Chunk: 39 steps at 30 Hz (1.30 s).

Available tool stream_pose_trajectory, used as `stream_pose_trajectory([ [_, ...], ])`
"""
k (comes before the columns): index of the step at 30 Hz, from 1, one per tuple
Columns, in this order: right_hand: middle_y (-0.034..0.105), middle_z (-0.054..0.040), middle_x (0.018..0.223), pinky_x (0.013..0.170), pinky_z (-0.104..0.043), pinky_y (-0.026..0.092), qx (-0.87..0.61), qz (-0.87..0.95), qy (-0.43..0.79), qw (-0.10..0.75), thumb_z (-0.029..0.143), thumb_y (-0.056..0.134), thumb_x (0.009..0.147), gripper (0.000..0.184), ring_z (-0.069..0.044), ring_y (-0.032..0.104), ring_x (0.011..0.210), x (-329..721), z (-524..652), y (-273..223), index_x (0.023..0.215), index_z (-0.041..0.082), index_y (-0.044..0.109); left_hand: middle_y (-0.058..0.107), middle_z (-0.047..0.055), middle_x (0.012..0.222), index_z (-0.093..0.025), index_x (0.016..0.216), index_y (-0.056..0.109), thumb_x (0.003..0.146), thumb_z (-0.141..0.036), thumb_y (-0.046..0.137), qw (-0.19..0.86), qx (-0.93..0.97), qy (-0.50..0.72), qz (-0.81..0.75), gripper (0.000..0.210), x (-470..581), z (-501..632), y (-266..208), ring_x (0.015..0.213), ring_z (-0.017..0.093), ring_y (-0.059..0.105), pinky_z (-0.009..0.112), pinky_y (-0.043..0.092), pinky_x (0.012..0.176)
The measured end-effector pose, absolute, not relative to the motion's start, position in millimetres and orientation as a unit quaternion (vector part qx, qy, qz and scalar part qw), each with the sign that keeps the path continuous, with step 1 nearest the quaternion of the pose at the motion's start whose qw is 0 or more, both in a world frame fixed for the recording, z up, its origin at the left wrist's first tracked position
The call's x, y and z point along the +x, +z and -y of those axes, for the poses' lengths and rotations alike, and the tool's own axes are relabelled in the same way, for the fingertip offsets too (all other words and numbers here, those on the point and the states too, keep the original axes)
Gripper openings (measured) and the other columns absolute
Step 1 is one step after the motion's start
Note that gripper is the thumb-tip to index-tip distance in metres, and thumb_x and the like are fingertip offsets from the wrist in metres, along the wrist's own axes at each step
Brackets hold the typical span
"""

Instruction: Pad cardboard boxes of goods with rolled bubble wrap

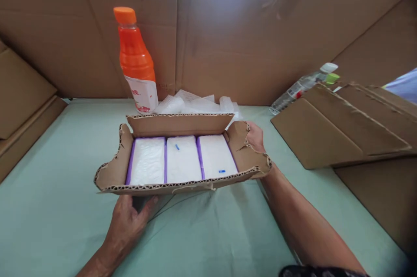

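Note:
An open cardboard box with torn, ragged edges is between my two hands, in the middle of the head view. Inside it, three white packs with purple sides, which look like tissue packs, lie side by side: a left one, a middle one and a right one. Small blue marks show on the middle and right packs. My left hand grips the box from below at its near left side, thumb visible, other fingers mostly hidden. Around the right end, my right hand holds the box, its fingers partly covered by the cardboard.
An orange bottle stands behind the box, beside crumpled clear plastic wrap. At right, a clear bottle leans by cardboard boxes. More cardboard stands left. A pale green cloth covers the surface; a cardboard wall rises behind.

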State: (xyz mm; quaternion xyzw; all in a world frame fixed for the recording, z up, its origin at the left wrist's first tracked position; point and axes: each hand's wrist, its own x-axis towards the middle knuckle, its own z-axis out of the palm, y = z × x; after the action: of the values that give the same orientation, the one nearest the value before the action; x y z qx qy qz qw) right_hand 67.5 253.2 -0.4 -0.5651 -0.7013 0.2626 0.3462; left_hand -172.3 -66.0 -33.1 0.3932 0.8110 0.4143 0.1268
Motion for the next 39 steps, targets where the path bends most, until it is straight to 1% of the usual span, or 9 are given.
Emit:
stream_pose_trajectory([
  [4, 0.065, -0.0039, 0.067, 0.057, -0.030, 0.046, -0.621, 0.636, 0.270, 0.371, 0.058, 0.065, 0.067, 0.039, -0.017, 0.056, 0.061, 150, -190, 8, 0.074, 0.019, 0.065, 0.061, 0.000, 0.068, -0.019, 0.093, 0.060, 0.076, -0.069, 0.064, 0.140, 0.387, 0.414, -0.812, 0.053, -173, 69, -38, 0.042, 0.013, 0.037, 0.031, 0.037, 0.041],
  [9, 0.061, -0.0014, 0.063, 0.051, -0.027, 0.041, -0.678, 0.566, 0.374, 0.283, 0.058, 0.082, 0.056, 0.042, -0.016, 0.052, 0.058, 256, -102, 20, 0.069, 0.021, 0.067, 0.065, 0.004, 0.082, -0.020, 0.100, 0.058, 0.076, -0.065, 0.066, 0.183, 0.382, 0.438, -0.793, 0.052, -174, 68, -32, 0.056, 0.017, 0.051, 0.029, 0.041, 0.046],
  [15, 0.061, -0.0025, 0.065, 0.056, -0.029, 0.045, -0.603, 0.649, 0.431, 0.170, 0.065, 0.075, 0.069, 0.045, -0.017, 0.054, 0.061, 274, -77, 26, 0.071, 0.021, 0.066, 0.064, 0.006, 0.092, -0.020, 0.104, 0.056, 0.074, -0.062, 0.068, 0.199, 0.374, 0.447, -0.788, 0.054, -171, 64, -20, 0.080, 0.024, 0.061, 0.030, 0.046, 0.056],
  [19, 0.068, -0.0047, 0.075, 0.059, -0.031, 0.049, -0.538, 0.759, 0.355, 0.092, 0.067, 0.069, 0.074, 0.046, -0.020, 0.060, 0.067, 255, -93, 31, 0.075, 0.022, 0.069, 0.066, 0.009, 0.103, -0.018, 0.109, 0.054, 0.075, -0.056, 0.068, 0.221, 0.388, 0.469, -0.762, 0.053, -175, 65, -12, 0.097, 0.027, 0.063, 0.034, 0.052, 0.073],
  [23, 0.073, -0.0119, 0.106, 0.063, -0.036, 0.054, -0.567, 0.779, 0.205, 0.171, 0.068, 0.066, 0.076, 0.053, -0.029, 0.067, 0.087, 222, -100, 47, 0.104, 0.024, 0.072, 0.064, 0.009, 0.112, -0.019, 0.118, 0.052, 0.081, -0.050, 0.067, 0.261, 0.406, 0.476, -0.735, 0.050, -186, 73, -8, 0.106, 0.025, 0.062, 0.035, 0.051, 0.089],
  [28, 0.070, -0.0139, 0.119, 0.071, -0.037, 0.057, -0.412, 0.842, 0.300, 0.175, 0.058, 0.064, 0.083, 0.061, -0.027, 0.068, 0.094, 131, -91, 54, 0.131, 0.021, 0.058, 0.064, 0.010, 0.110, -0.018, 0.117, 0.053, 0.081, -0.051, 0.068, 0.249, 0.410, 0.483, -0.733, 0.051, -189, 71, -15, 0.105, 0.026, 0.062, 0.036, 0.050, 0.087],
  [34, 0.073, -0.0086, 0.090, 0.064, -0.033, 0.052, -0.453, 0.803, 0.317, 0.222, 0.044, 0.055, 0.087, 0.033, -0.019, 0.062, 0.066, 58, -126, 40, 0.103, 0.017, 0.064, 0.065, 0.008, 0.112, -0.018, 0.121, 0.054, 0.085, -0.041, 0.063, 0.238, 0.431, 0.517, -0.700, 0.044, -194, 18, -15, 0.105, 0.024, 0.062, 0.036, 0.050, 0.091],
  [37, 0.073, -0.0070, 0.091, 0.062, -0.032, 0.050, -0.458, 0.796, 0.308, 0.249, 0.041, 0.056, 0.083, 0.033, -0.018, 0.060, 0.064, 42, -156, 36, 0.104, 0.017, 0.063, 0.064, 0.011, 0.124, -0.016, 0.131, 0.050, 0.081, -0.039, 0.064, 0.238, 0.449, 0.557, -0.657, 0.056, -206, -23, -13, 0.117, 0.025, 0.060, 0.038, 0.048, 0.101],
  [39, 0.074, -0.0081, 0.098, 0.065, -0.032, 0.052, -0.446, 0.796, 0.317, 0.259, 0.039, 0.056, 0.082, 0.035, -0.019, 0.065, 0.073, 39, -169, 35, 0.109, 0.017, 0.064, 0.063, 0.012, 0.127, -0.015, 0.134, 0.048, 0.080, -0.039, 0.064, 0.243, 0.453, 0.564, -0.647, 0.062, -211, -40, -14, 0.118, 0.025, 0.061, 0.039, 0.048, 0.103],
])
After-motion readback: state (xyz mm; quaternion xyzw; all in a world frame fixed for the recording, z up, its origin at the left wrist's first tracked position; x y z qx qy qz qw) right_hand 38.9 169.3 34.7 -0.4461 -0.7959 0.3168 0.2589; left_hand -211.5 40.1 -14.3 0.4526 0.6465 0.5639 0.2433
